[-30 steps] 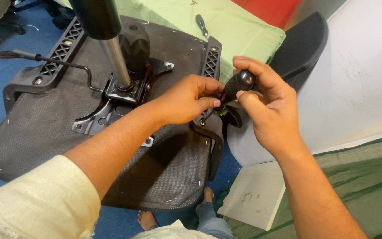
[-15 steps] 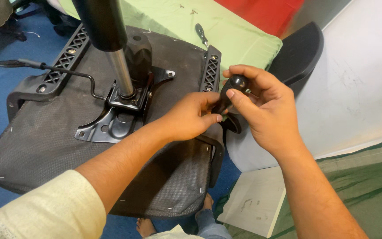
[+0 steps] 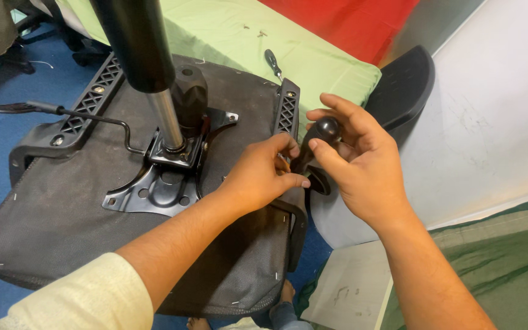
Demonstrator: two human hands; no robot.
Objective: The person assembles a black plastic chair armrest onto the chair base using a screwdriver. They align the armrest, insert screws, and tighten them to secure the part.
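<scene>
Upturned chair seat [image 3: 62, 232], underside up, gas column [image 3: 139, 49] rising from metal plate [image 3: 154, 189]

Black knob [image 3: 320, 135] at right edge of seat, beside armrest bracket [image 3: 288, 113]

Right hand [image 3: 362, 168] closed around knob, thumb and fingers curled over rounded top, wrist bent inward

Left hand [image 3: 261, 177] pinched shut at knob's lower end, fingertips near seat edge, forearm crossing seat

Judgement: best to keep knob square to its hole, lower end steadied, turning force light to avoid cross-threading

Screwdriver [image 3: 273, 63] lies apart on green cloth [image 3: 245, 43]
</scene>
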